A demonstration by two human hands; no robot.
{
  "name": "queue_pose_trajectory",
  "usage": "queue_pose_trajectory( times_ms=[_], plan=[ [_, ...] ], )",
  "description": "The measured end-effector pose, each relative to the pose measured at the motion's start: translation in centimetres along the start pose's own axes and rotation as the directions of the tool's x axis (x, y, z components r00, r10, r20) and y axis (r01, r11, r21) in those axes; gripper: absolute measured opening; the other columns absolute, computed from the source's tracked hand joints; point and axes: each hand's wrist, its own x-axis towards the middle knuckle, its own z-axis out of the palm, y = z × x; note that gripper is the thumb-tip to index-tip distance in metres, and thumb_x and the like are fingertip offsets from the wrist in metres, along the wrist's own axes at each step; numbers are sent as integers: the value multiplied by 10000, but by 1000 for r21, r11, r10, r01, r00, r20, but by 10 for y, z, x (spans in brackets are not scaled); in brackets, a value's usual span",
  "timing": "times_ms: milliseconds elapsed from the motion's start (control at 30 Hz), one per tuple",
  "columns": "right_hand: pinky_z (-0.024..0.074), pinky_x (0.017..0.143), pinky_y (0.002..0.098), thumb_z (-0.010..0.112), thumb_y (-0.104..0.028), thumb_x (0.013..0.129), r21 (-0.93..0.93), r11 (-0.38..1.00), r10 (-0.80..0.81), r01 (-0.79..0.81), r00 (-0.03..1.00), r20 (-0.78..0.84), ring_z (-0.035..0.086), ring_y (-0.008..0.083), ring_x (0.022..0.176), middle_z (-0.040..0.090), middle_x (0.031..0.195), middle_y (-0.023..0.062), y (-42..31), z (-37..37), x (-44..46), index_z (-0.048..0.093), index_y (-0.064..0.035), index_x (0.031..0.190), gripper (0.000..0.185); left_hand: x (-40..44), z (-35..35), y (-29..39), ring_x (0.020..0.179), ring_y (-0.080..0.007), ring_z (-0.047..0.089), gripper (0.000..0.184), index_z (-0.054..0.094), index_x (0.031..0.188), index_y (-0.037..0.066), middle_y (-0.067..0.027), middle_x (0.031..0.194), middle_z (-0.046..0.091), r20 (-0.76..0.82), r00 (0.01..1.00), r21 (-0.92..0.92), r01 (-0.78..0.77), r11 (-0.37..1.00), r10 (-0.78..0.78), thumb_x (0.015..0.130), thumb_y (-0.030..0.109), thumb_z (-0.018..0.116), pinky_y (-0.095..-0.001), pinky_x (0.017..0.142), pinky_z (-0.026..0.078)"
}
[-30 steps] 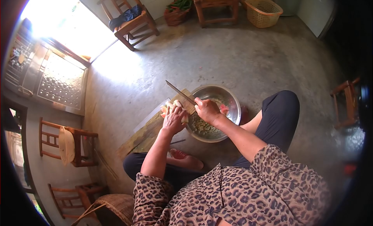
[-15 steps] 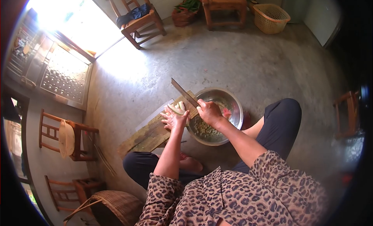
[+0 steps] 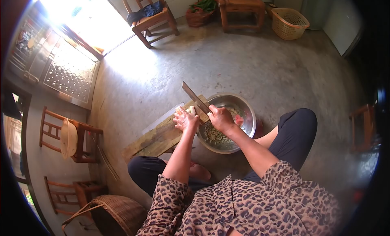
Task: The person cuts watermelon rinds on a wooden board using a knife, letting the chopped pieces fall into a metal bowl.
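The right hand (image 3: 221, 119) keeps a clenched grip on a knife (image 3: 194, 95), blade above the wooden board (image 3: 160, 133). The left hand (image 3: 186, 119) covers pale vegetable pieces (image 3: 191, 110) there, apparently uncut; how firmly, I cannot tell. Chopped bits (image 3: 213, 135) already lie in the metal basin (image 3: 228, 99). Farther off, a plastic basket (image 3: 288, 32) stands.

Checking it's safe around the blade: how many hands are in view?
2: the left hand, fingers spread, by the pale food on the wooden board; the right hand, gripping the knife. No others are visible.
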Motion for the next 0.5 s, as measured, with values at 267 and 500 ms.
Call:
queue_pose_trajectory(
  times_ms=[267,500],
  plan=[
    [486,612,466,509,-142,780,-31,999,43,-42,997,66,601,381,695,608,722,212,0,-3,1,570,-52,957,208,5,-2,-7,1190,-330,311,859,233,1373,178,-142,1301,327,15,993,38,-115,993,114,662,367,677,-525,897,359],
    [464,565,472,553,-146,780,-23,999,27,-26,999,46,586,389,668,579,662,216,5,2,-1,553,-33,922,181,14,-10,-39,1215,-318,313,806,240,1364,247,-90,1305,348,50,952,134,-306,943,302,693,366,670,-547,882,375]
  ],
)
